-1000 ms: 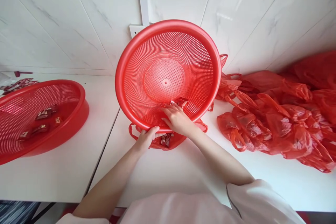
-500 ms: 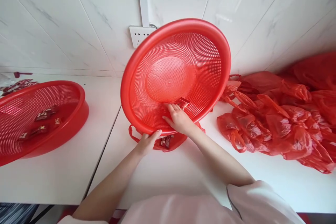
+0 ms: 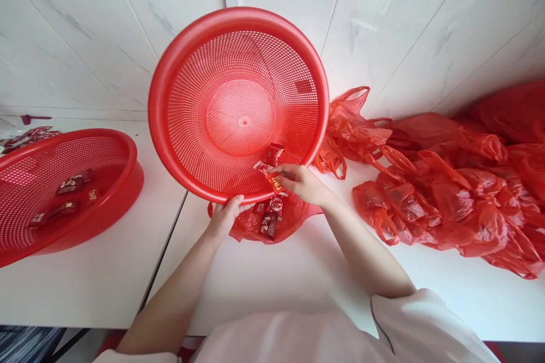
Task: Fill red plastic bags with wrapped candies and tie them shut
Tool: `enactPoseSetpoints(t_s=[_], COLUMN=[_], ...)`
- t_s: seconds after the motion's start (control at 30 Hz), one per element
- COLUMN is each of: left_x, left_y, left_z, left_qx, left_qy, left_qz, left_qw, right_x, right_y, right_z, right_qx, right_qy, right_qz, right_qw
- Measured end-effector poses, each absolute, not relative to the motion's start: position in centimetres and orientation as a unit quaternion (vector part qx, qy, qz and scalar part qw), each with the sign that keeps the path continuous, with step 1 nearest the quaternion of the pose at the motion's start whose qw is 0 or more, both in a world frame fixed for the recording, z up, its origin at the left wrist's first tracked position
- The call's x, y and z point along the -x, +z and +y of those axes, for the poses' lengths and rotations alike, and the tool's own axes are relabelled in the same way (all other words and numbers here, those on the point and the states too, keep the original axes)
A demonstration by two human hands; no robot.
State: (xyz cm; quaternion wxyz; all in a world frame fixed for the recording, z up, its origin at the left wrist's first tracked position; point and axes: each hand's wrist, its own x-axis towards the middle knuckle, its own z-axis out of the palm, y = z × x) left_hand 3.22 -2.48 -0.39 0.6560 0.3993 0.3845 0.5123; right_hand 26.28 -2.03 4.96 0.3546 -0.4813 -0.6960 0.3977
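**Red basket tilted on edge, sweet packets at its lowest point**

The left hand (image 3: pixel 222 220) is gripping the lower rim of the red basket (image 3: pixel 238 15) and holding it steeply tilted. The thumb is in front and the other fingers are hidden behind the rim. The right hand (image 3: pixel 305 184), the nearer one, is pinching the sweet packets (image 3: pixel 272 170) between thumb and forefinger. They are lying just left of its fingertips, against the inner wall. The open bag (image 3: pixel 242 229) is lying directly below, partly covered by the rim. The wrapper print is unreadable.
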Motion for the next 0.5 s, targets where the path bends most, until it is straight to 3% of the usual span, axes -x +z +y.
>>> enactPoseSetpoints(t_s=[0.23,0.5], left_x=[-2.9,-3.3], left_y=[0.4,0.1], left_z=[-1.9,-2.7], left_qx=[-0.380,-0.405], left_qy=[0.550,0.520], left_qz=[0.381,0.376], left_qw=[0.639,0.651], right_x=[-26.5,-26.0], right_y=[6.4,6.4], right_z=[-2.9,-3.0], right_qx=[0.458,0.480], right_qy=[0.400,0.227], right_qz=[-0.723,-0.768], right_qw=[0.326,0.357])
